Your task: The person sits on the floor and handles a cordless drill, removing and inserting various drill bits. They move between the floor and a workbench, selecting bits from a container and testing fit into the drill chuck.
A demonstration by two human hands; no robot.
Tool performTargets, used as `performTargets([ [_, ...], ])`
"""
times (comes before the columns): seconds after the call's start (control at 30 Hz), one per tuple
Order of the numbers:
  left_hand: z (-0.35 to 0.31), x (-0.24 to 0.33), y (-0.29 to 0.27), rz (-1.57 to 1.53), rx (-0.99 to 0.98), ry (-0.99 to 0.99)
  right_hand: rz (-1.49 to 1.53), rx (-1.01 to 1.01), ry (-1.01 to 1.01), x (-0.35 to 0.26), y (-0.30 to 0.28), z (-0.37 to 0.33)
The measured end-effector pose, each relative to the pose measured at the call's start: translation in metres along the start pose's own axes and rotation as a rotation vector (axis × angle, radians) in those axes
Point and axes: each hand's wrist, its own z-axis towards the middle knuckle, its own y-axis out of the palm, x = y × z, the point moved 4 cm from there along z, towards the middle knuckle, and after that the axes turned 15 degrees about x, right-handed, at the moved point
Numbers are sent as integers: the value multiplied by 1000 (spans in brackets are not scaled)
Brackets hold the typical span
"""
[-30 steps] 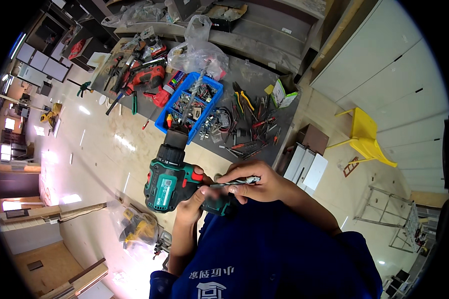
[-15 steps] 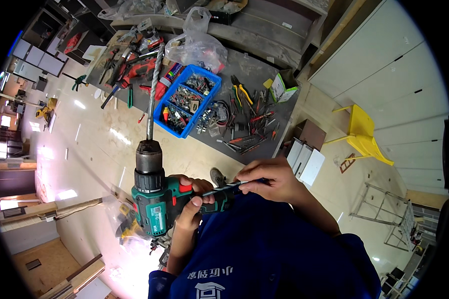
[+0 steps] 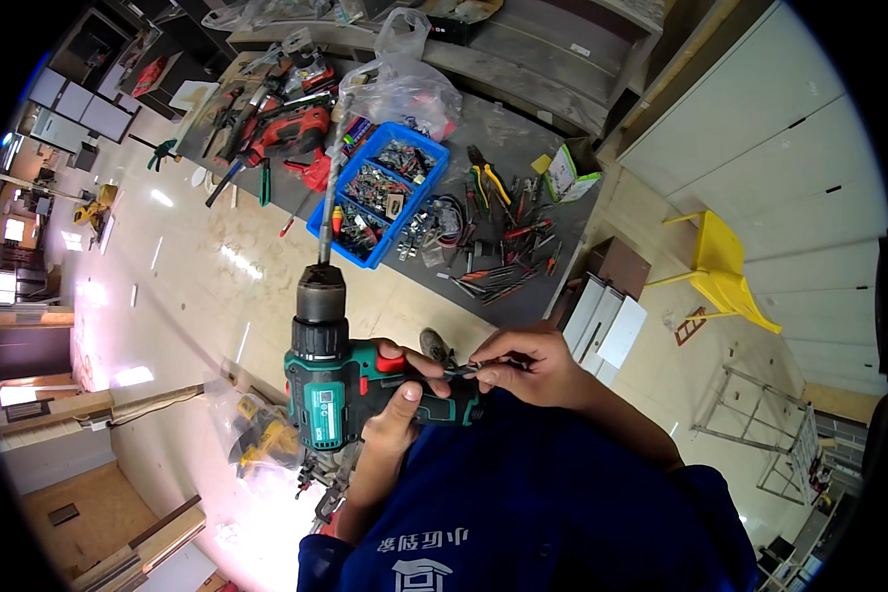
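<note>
Head view, left hand curled round a green-and-black drill here at near left, its long bit pointing toward the far table, blue tray on it, right hand just beside the drill, thumb and fingertips pinching a slim dark piece

On the tabletop, a blue tray is holding small metal hardware. A clear plastic bag is lying near it, and pliers are resting near a green-and-white box. A yellow chair is standing on the floor.
</note>
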Motion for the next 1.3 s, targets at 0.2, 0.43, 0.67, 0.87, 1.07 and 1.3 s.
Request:
performTargets([
  [0.2, -1, -1, 0, -4, -67, 62, -21, -175, 112, -3, 6, 4],
  [0.43, 1, 9, 13, 111, -196, 145, 230, -283, 525, 9, 5, 0],
  [0.67, -1, 11, 15, 113, -122, 153, -85, -161, -125, -9, 1, 7],
  [0.87, 3, 7, 13, 104, -106, 122, -182, -112, -270, -16, 2, 8],
  [1.07, 3, 0, 11, 37, -42, 60, -159, -88, -239, -13, 3, 8],
  [1.3, 6, -1, 7, -120, 26, 10, -188, -92, -277, -14, 7, 8],
])
